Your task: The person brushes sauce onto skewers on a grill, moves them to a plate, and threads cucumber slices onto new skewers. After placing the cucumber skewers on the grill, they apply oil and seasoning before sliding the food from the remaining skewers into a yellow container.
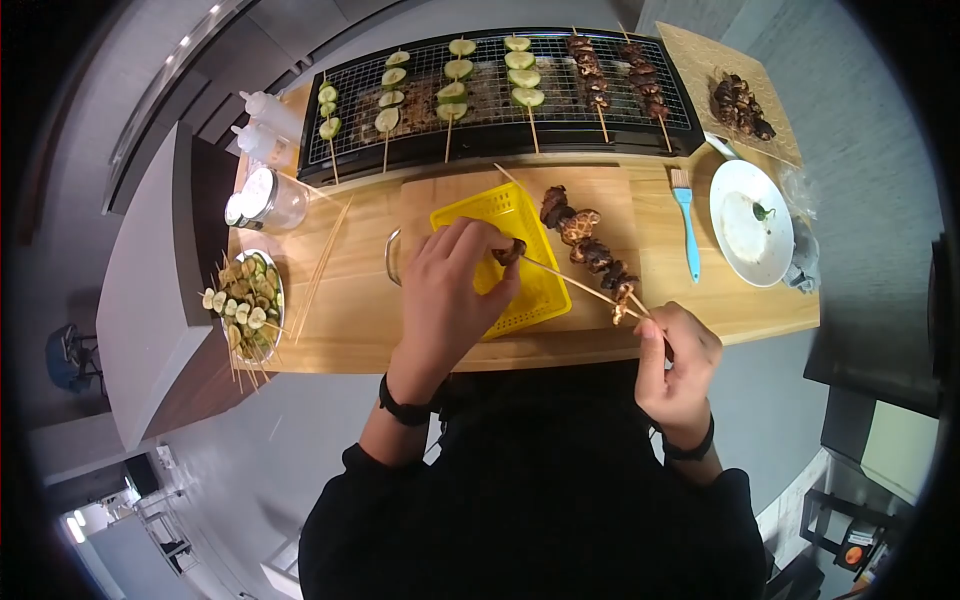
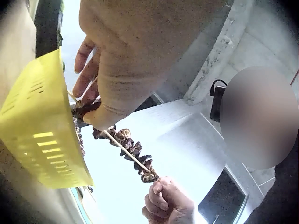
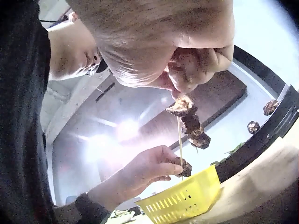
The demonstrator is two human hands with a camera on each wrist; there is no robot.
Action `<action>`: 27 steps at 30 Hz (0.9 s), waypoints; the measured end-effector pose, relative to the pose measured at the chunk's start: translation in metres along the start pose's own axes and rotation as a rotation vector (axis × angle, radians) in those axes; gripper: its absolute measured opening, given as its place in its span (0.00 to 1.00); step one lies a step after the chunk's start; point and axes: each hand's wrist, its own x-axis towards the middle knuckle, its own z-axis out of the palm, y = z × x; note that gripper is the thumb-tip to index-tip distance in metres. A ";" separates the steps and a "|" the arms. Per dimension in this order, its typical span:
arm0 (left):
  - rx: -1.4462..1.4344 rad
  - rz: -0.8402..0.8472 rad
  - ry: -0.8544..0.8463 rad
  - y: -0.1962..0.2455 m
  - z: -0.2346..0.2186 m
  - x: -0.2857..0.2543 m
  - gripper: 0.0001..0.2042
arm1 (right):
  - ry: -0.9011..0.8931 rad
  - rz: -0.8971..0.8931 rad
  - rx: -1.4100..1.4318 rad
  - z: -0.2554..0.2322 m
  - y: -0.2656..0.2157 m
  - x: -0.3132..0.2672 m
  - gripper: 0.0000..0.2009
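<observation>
My left hand (image 1: 450, 270) pinches a dark brown mushroom piece (image 1: 509, 252) between thumb and fingers, at the far end of a thin wooden skewer (image 1: 570, 280). In my right hand (image 1: 682, 365) are the near ends of this skewer and of a second one, gripped together. The second skewer carries several dark shiitake mushrooms (image 1: 592, 253) packed along it and slants away to the upper left. Both skewers spread apart from the right fingers. Below the left hand sits a yellow slotted plastic basket (image 2: 42, 149), partly covered by that hand in the head view.
A black grill (image 1: 570, 148) at the back bears skewers of green slices (image 1: 522, 77) and mushrooms (image 1: 590, 75). To the right are a blue brush (image 1: 688, 235), a white dish (image 1: 735, 242) and a board (image 1: 690, 55). Left are bottles (image 1: 265, 145), a jar (image 1: 285, 202), loose skewers (image 1: 322, 262) and loaded skewers (image 1: 242, 310).
</observation>
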 end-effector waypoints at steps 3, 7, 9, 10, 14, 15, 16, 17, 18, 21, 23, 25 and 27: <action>-0.008 -0.037 -0.029 0.000 0.001 -0.001 0.12 | -0.005 -0.021 -0.010 -0.013 0.004 -0.002 0.05; 0.014 -0.065 -0.031 -0.017 0.007 -0.003 0.12 | 0.027 -0.028 -0.069 -0.038 0.002 -0.009 0.05; 0.023 -0.097 -0.027 -0.021 0.008 -0.002 0.13 | 0.055 -0.013 -0.037 -0.048 0.003 -0.014 0.06; 0.028 -0.113 -0.024 -0.022 0.008 -0.002 0.13 | 0.062 -0.004 -0.047 -0.052 0.001 -0.014 0.07; 0.055 -0.068 0.035 -0.001 0.001 0.008 0.15 | 0.114 0.090 -0.002 -0.044 0.010 -0.019 0.07; 0.035 -0.038 0.064 0.003 0.000 0.009 0.15 | 0.114 0.071 0.009 -0.037 0.008 -0.016 0.06; 0.018 -0.012 0.095 0.006 -0.001 0.009 0.15 | 0.117 0.072 0.039 -0.030 0.008 -0.014 0.06; -0.013 0.007 0.104 0.012 -0.003 0.007 0.15 | 0.117 0.071 0.074 -0.023 0.009 -0.012 0.07; -0.042 0.023 0.115 0.018 -0.005 0.005 0.15 | 0.117 0.069 0.094 -0.016 0.009 -0.010 0.07; -0.082 0.092 0.150 0.028 -0.014 0.001 0.15 | 0.115 0.065 0.145 0.000 0.009 -0.002 0.07; -0.095 0.170 0.136 0.036 -0.018 -0.001 0.16 | 0.118 0.064 0.163 0.007 0.009 0.002 0.06; -0.105 0.271 0.086 0.048 -0.014 -0.001 0.18 | 0.086 0.055 0.154 0.011 0.009 0.005 0.06; -0.083 0.314 0.031 0.052 -0.005 -0.002 0.18 | 0.078 0.031 0.165 0.017 0.007 0.007 0.06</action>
